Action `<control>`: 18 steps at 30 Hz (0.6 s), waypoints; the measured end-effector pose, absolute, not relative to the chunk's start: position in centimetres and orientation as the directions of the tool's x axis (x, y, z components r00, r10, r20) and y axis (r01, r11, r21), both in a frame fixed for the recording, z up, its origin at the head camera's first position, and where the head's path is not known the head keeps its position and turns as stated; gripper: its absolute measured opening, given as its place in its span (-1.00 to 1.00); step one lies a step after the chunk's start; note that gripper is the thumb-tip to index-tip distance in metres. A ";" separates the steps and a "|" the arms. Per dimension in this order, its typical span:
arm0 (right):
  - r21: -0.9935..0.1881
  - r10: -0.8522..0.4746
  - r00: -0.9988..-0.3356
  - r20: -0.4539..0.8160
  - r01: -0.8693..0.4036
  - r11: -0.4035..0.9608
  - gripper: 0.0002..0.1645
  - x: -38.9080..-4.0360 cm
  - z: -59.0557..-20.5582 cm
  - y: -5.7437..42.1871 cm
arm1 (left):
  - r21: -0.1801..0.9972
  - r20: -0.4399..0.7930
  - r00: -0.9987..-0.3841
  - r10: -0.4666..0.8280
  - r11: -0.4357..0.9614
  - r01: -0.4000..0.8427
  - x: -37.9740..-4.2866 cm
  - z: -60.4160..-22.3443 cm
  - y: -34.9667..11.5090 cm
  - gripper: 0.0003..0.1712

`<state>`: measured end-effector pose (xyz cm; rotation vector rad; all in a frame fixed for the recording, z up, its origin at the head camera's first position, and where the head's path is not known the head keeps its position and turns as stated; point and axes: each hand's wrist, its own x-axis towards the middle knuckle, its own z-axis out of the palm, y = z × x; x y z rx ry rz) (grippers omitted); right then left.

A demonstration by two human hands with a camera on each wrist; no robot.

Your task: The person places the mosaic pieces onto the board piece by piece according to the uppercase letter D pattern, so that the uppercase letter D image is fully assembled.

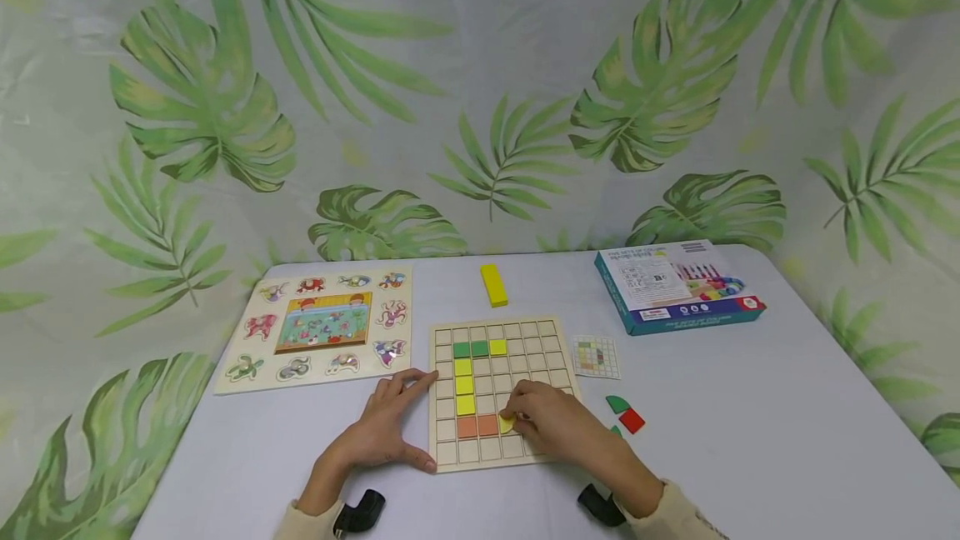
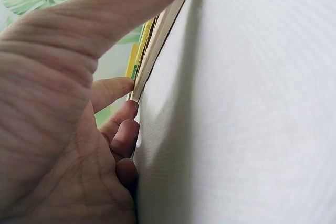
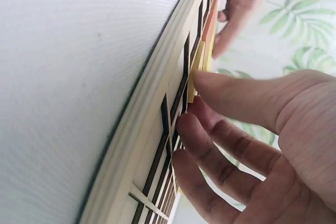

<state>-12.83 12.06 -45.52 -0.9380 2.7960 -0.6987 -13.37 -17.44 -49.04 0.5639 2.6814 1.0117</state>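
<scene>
A wooden grid board [image 1: 533, 346] lies on the white table. My right hand [image 1: 558, 419] pinches a yellow piece with a curved edge [image 3: 195, 74] between thumb and fingertips, low over a lower-row cell. Immediately left of it, two orange squares [image 1: 467, 427] fill cells. Yellow squares [image 1: 464, 385] form a column above them, topped by a row of two green squares [image 1: 479, 348] and a yellow one [image 1: 498, 347]. At the board's left edge, my left hand [image 1: 378, 427] is spread, its thumb and index fingertip touching the rim.
Right of the board lie a printed pattern card [image 1: 596, 356], a green quarter-round piece [image 1: 617, 403] and a red square [image 1: 632, 421]. A yellow block [image 1: 493, 285] sits behind the board. An animal puzzle [image 1: 251, 340] is at left, a flat box [image 1: 678, 317] at back right.
</scene>
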 end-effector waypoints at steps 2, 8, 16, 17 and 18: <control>-0.445 -0.592 -0.805 0.043 -0.546 0.710 -0.82 -12.8 -45.5 12.1 | 0.671 -0.074 -0.903 0.423 0.691 0.269 -13.4 -49.0 -17.4 0.46; -0.436 -0.601 -0.798 0.048 -0.558 0.706 -0.81 -12.9 -45.5 11.8 | 0.671 -0.088 -0.907 0.411 0.698 0.251 -13.2 -49.1 -17.6 0.47; -0.455 -0.620 -0.784 -0.008 -0.550 0.701 -0.78 -13.4 -45.0 11.9 | 0.678 -0.059 -0.896 0.440 0.677 0.287 -13.3 -49.1 -17.7 0.45; -0.453 -0.624 -0.781 -0.006 -0.554 0.698 -0.78 -13.4 -44.9 11.9 | 0.675 -0.057 -0.894 0.444 0.677 0.293 -13.3 -49.1 -17.8 0.45; -0.451 -0.626 -0.780 -0.005 -0.557 0.697 -0.78 -13.5 -44.9 11.8 | 0.675 -0.059 -0.894 0.444 0.677 0.292 -13.3 -49.0 -17.8 0.45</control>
